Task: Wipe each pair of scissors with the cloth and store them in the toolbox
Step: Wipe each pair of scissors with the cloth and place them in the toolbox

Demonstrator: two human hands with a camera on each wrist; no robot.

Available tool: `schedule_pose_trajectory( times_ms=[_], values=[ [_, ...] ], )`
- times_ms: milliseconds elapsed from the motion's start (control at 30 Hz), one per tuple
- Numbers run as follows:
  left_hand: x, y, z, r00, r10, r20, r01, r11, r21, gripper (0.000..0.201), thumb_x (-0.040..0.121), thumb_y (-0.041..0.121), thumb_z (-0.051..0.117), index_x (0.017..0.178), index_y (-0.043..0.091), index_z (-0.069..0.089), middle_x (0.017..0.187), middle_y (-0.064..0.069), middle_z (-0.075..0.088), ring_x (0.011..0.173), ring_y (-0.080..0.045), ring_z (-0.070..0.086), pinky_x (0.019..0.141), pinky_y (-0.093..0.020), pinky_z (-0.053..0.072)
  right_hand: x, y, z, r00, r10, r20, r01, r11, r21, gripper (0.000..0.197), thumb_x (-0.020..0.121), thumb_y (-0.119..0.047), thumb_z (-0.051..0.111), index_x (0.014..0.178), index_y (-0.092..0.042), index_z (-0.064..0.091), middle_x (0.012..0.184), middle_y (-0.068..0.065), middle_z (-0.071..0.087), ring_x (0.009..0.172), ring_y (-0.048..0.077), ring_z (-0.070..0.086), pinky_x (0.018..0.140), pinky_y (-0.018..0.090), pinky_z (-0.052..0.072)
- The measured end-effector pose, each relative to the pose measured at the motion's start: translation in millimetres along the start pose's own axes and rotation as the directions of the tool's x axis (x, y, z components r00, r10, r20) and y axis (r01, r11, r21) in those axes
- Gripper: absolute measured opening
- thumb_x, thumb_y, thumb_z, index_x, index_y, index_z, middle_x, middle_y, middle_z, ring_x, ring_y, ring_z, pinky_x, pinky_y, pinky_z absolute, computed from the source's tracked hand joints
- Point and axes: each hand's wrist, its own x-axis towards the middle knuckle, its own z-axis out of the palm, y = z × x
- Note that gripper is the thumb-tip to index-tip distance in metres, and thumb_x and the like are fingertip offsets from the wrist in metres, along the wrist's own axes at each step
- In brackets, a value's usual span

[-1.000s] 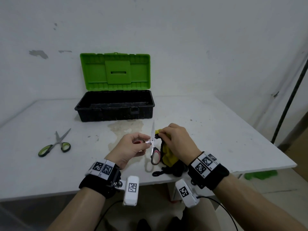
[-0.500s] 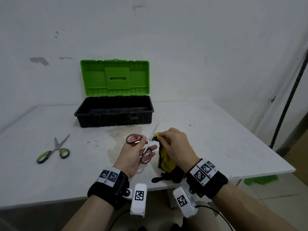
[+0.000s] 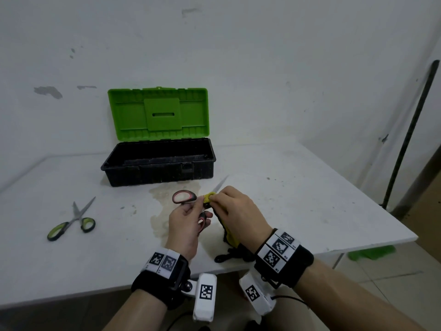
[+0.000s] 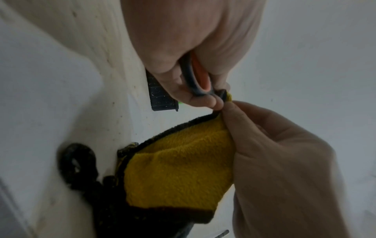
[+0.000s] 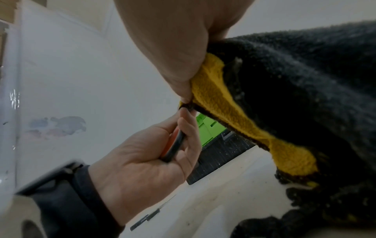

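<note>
My left hand (image 3: 188, 220) grips the red-handled scissors (image 3: 185, 196) by their handles, and the blade tip pokes out beyond my right hand toward the toolbox. My right hand (image 3: 235, 211) pinches the yellow and black cloth (image 3: 230, 236) around the blades near the pivot. The left wrist view shows the cloth (image 4: 179, 169) hanging down to the table from the right fingers, beside the scissors handle (image 4: 196, 77). In the right wrist view the cloth (image 5: 223, 103) sits pinched by the right hand. The green-handled scissors (image 3: 71, 222) lie partly open at the table's left. The black toolbox (image 3: 158, 161) stands open behind, green lid up.
A yellowish stain (image 3: 176, 189) marks the white table (image 3: 310, 199) in front of the toolbox. The table's front edge runs just below my wrists and its right corner lies near a dark pole (image 3: 405, 139). Something green (image 3: 372, 252) lies on the floor at the right.
My left hand has shifted from pinching the blade to gripping the handles, and the scissors have turned so the blades point away to the right. My right hand stays on the cloth at the blades.
</note>
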Motion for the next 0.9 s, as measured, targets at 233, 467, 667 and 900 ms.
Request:
schedule_pose_trajectory(
  times_ms=[233,467,667,900],
  values=[
    [-3.4,-0.2,-0.1,0.998,0.065,-0.004,-0.064,0.988,0.138,0.019,0.097,0.015,0.065,0.082,0.003,0.068,0.058,-0.006,0.064,0.049,-0.013,0.054,0.05,-0.024,0.047,13.8,12.0,-13.2,0.974,0.225,-0.026,-0.225,0.974,-0.002,0.018,0.096,-0.018,0.055,0.1,-0.014,0.072,0.094,0.004,0.059,0.082,0.022,0.06,0.073,0.037,0.052],
    [-4.9,-6.3,-1.4,0.997,0.061,-0.045,-0.054,0.987,0.149,0.024,0.096,0.021,0.066,0.087,-0.001,0.069,0.063,-0.008,0.065,0.05,-0.012,0.055,0.05,-0.024,0.048,15.7,15.9,-29.8,0.97,0.234,-0.067,-0.231,0.972,0.045,0.015,0.094,-0.018,0.058,0.1,-0.018,0.072,0.092,0.002,0.061,0.083,0.02,0.06,0.076,0.034,0.051],
    [-7.2,-7.7,6.1,0.998,0.054,-0.031,-0.049,0.991,0.124,0.02,0.098,0.017,0.064,0.092,-0.001,0.067,0.074,-0.008,0.07,0.053,-0.011,0.057,0.05,-0.024,0.048,5.3,7.2,-11.2,0.984,0.16,0.073,-0.159,0.987,-0.017,0.018,0.097,-0.024,0.052,0.101,-0.019,0.069,0.097,0.001,0.059,0.084,0.021,0.059,0.072,0.04,0.052],
    [-5.4,-3.7,3.3,0.997,0.065,-0.034,-0.058,0.984,0.169,0.024,0.099,0.019,0.062,0.086,-0.001,0.067,0.061,-0.008,0.062,0.046,-0.01,0.052,0.049,-0.022,0.047,14.4,21.2,-20.7,0.964,0.252,-0.08,-0.246,0.966,0.079,0.016,0.095,-0.02,0.058,0.101,-0.021,0.072,0.094,0.0,0.062,0.084,0.018,0.061,0.075,0.037,0.052]
  ],
)
